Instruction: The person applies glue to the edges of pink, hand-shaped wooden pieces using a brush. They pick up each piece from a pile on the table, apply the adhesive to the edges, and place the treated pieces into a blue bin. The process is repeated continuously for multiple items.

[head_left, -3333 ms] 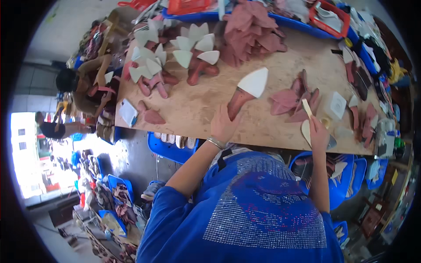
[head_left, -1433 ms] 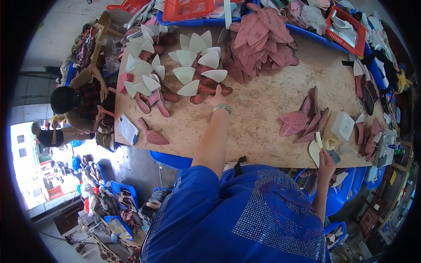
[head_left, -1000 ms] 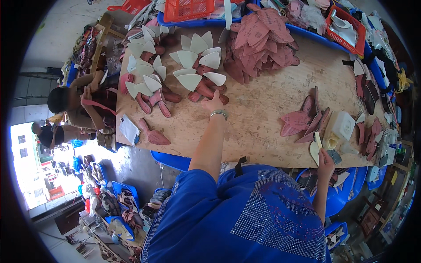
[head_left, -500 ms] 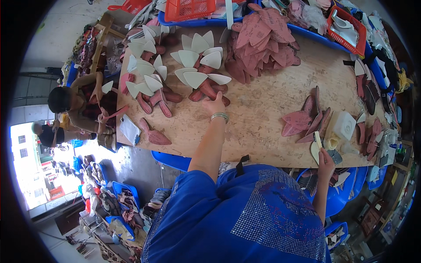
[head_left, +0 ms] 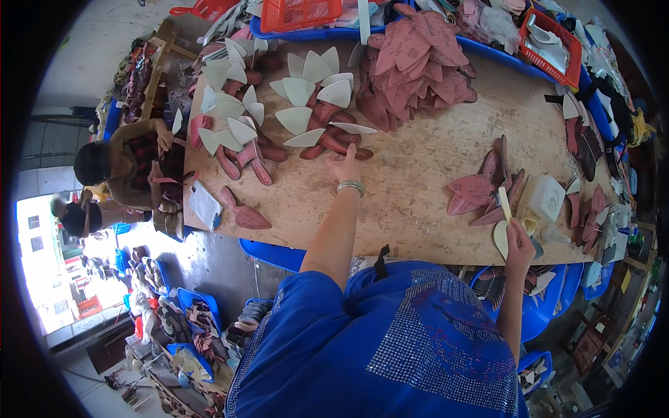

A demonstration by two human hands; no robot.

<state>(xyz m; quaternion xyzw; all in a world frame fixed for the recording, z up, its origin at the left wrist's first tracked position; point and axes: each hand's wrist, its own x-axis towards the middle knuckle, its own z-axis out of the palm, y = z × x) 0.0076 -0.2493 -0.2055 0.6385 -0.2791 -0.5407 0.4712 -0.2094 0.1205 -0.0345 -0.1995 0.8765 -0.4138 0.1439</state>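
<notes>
My left hand (head_left: 343, 166) is closed on the near end of a dark pink insole (head_left: 336, 143), at the near edge of a cluster of similar insoles. Pale petal-shaped pieces (head_left: 294, 120) stand up from this cluster; two of its front pieces, by my hand, appear nearly edge-on. At the right, my right hand (head_left: 520, 245) grips a narrow cream stick (head_left: 504, 203), which points away from me. Beside that hand is a pale rounded piece (head_left: 500, 240); whether my fingers touch it I cannot tell. A whitish plastic container (head_left: 545, 198) with a yellowish mouth stands just beyond.
A large heap of pink insoles (head_left: 418, 70) covers the table's far middle. Several more pink pieces (head_left: 481, 188) lie beyond my right hand. Blue and red baskets (head_left: 550, 49) line the far edge. Another person (head_left: 132, 160) works at the left end, near a white pad (head_left: 204, 205).
The insole under my left hand has tilted with its pale pieces and shifted slightly right. My right hand has moved slightly away from me, raising the stick. The other person's hands have shifted.
</notes>
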